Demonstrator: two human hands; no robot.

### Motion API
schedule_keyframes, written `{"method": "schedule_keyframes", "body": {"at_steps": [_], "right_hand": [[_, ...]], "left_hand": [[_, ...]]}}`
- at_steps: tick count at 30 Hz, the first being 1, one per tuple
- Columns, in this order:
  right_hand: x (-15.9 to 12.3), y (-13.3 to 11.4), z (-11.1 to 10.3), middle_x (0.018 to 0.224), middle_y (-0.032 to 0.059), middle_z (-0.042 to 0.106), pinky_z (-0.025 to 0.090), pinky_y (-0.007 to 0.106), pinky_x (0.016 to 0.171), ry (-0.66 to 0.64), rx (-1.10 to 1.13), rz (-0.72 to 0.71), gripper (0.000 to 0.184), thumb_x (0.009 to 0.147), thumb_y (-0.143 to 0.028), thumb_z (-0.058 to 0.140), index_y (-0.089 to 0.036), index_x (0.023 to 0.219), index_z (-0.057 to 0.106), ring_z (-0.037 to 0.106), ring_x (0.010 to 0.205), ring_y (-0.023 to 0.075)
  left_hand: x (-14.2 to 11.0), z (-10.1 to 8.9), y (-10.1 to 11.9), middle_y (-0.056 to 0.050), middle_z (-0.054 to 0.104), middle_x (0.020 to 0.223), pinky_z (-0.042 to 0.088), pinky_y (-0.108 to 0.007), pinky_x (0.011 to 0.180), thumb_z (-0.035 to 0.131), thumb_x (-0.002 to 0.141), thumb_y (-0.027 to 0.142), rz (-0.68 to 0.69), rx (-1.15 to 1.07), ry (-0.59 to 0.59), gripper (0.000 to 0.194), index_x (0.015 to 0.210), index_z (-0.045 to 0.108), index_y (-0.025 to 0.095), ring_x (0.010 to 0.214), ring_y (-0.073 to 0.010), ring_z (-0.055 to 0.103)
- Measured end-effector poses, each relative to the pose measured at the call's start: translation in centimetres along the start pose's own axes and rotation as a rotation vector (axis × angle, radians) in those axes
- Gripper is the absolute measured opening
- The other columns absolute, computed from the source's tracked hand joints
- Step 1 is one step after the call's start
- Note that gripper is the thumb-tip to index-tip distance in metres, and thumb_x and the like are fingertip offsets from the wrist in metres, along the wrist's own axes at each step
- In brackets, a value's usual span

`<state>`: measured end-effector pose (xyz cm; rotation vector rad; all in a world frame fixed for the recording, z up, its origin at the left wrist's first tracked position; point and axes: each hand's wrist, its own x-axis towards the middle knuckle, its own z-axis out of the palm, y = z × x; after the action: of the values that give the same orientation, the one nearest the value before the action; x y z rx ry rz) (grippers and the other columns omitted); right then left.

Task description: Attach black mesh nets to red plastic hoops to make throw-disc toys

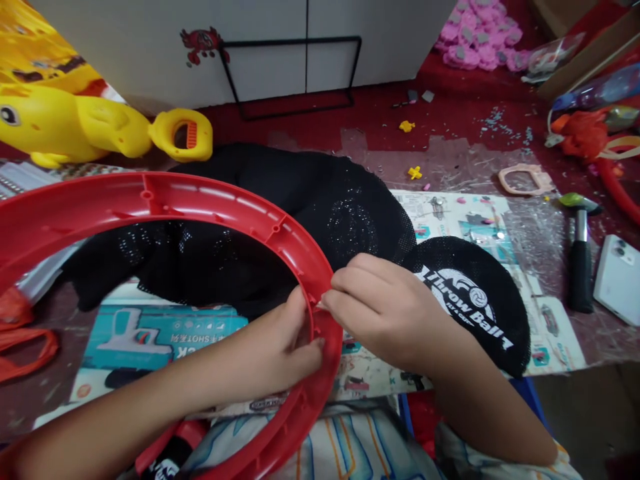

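Note:
A large red plastic ring [220,201], with a ribbed channel facing me, stretches from the left edge to the middle and down to my lap. My left hand [287,350] grips its right side, thumb lying across the channel. Against the same stretch of rim, my right hand [380,313] is closed in a pinch. A tiny pale bit shows at those fingertips, too small to name. Behind the ring lies bunched black mesh fabric [310,193]. A round black mesh piece [480,300] printed "Throw Ball" rests to the right of my right hand.
A yellow toy [75,123] sits at the back left beside a white board [270,73] with a black wire frame. Printed cardboard [165,337] covers part of the table. At right lie a hammer [581,263], a phone [619,277] and a bottle [600,90]. Pink pieces [480,37] are heaped behind.

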<state>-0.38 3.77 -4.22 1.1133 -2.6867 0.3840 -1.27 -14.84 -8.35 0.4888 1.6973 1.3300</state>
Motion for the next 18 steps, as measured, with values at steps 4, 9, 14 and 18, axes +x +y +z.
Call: {"method": "schedule_keyframes", "body": {"at_steps": [4,9,14,18], "right_hand": [[0.2,-0.5,-0.2,0.070,0.0052,0.057,0.038,0.031,0.059,-0.005,-0.002,-0.010,0.024,0.085,-0.008,0.045,-0.014,0.069,0.063,0.044,0.067,0.0173],[0.5,-0.1,-0.4,0.074,0.0049,0.058,0.037,0.031,0.060,-0.106,-0.008,0.008,0.023,0.086,-0.007,0.045,-0.014,0.074,0.064,0.043,0.069,0.0172],[1.3,1.0,-1.1,0.072,0.0032,0.054,0.034,0.030,0.057,-0.202,0.028,-0.062,0.028,0.089,-0.007,0.043,-0.015,0.067,0.059,0.040,0.067,0.0154],[1.7,1.8,-1.6,0.072,0.0021,0.054,0.034,0.027,0.057,-0.231,0.156,-0.112,0.032,0.089,-0.004,0.041,-0.016,0.063,0.056,0.041,0.067,0.0135]], "left_hand": [[0.2,0.2,0.2,0.001,0.053,0.093,0.047,-0.027,0.067,0.048,0.082,0.017,0.044,0.029,0.025,0.029,0.109,0.039,0.022,0.081,-0.0157,0.054],[0.5,0.3,0.6,-0.002,0.055,0.094,0.048,-0.031,0.070,0.048,0.082,0.018,0.032,0.074,-0.004,0.022,0.101,0.039,0.020,0.085,-0.0187,0.056],[0.5,0.1,1.1,-0.004,0.057,0.098,0.048,-0.030,0.067,0.047,0.080,0.016,0.010,0.126,-0.066,0.029,0.108,0.039,0.019,0.088,-0.0210,0.057],[0.3,0.0,1.3,-0.002,0.058,0.089,0.046,-0.028,0.061,0.049,0.081,0.021,-0.019,0.162,-0.087,0.024,0.104,0.042,0.019,0.077,-0.0186,0.056]]}}
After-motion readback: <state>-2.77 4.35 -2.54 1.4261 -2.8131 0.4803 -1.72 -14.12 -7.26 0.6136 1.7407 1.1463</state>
